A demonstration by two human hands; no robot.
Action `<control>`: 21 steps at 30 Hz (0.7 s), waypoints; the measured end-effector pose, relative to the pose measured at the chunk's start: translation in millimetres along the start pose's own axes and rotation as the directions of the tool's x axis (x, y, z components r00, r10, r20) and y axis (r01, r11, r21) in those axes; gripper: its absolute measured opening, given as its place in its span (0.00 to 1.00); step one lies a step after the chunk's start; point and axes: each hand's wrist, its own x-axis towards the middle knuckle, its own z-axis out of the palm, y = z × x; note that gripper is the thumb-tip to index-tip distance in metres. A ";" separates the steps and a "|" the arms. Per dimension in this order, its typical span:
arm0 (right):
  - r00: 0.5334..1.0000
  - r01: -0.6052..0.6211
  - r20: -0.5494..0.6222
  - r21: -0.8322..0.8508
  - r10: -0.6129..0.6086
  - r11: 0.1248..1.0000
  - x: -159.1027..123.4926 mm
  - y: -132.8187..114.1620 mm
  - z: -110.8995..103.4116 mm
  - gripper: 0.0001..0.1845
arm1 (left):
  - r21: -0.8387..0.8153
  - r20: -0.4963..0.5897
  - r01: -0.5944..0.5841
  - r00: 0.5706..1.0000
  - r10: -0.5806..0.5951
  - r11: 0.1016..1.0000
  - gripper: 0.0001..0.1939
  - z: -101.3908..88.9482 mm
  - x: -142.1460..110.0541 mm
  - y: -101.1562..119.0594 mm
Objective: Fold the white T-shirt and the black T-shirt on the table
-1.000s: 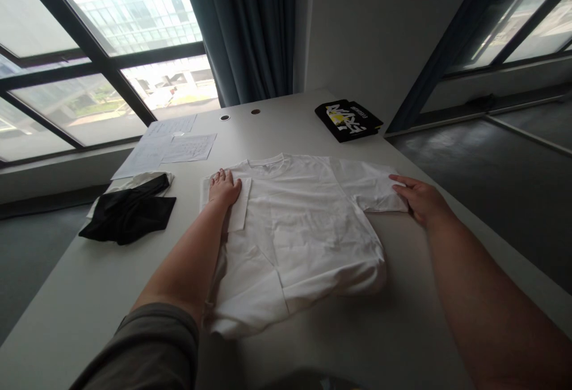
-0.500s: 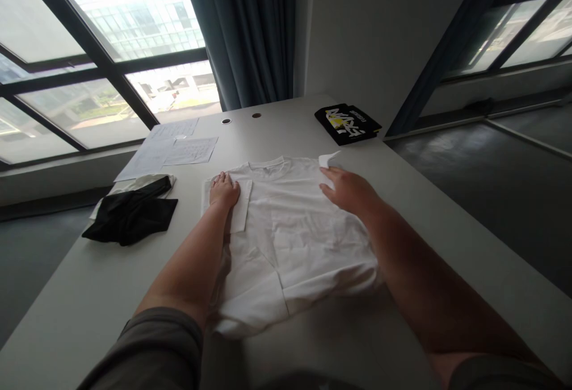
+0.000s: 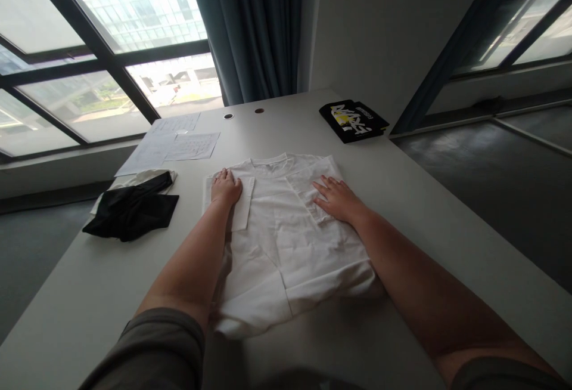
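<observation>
A white T-shirt (image 3: 277, 223) lies on the white table (image 3: 187, 294), its round collar toward the far side and its lower part folded up in creases. Both sleeves are turned inward over the body of the shirt. My left hand (image 3: 226, 187) rests flat on the folded left sleeve, fingers together and stretched out. On the other side, my right hand (image 3: 337, 198) lies with spread fingers on the folded right sleeve. Neither hand grips the cloth.
Black and cream cloth (image 3: 134, 211) lies crumpled at the table's left edge. Behind it are printed paper sheets (image 3: 192, 145). A folded black item with white and yellow lettering (image 3: 353, 121) sits at the back right. Cable holes (image 3: 228, 116) mark the far edge, near a dark curtain (image 3: 257, 32).
The right sleeve has gone from standing up at my right hand's fingertips to lying folded inward. My right hand has lowered onto it and spread. My left hand stays on its sleeve.
</observation>
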 end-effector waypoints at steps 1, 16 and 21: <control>0.999 -0.045 0.011 0.002 0.045 0.999 3.3 5.3 1.5 0.36 | 0.001 -0.002 -0.001 1.000 0.001 1.000 0.35 0.1 0.0 -0.2; 0.930 -0.366 0.031 0.053 0.365 0.929 30.5 58.2 7.8 0.41 | -0.003 0.057 0.075 0.996 -0.075 0.997 0.37 -2.2 -0.8 -5.4; 0.897 -0.441 0.024 0.040 0.441 0.896 38.3 57.2 2.2 0.39 | -0.010 0.049 0.058 0.997 -0.058 0.998 0.37 -0.8 -1.4 -7.5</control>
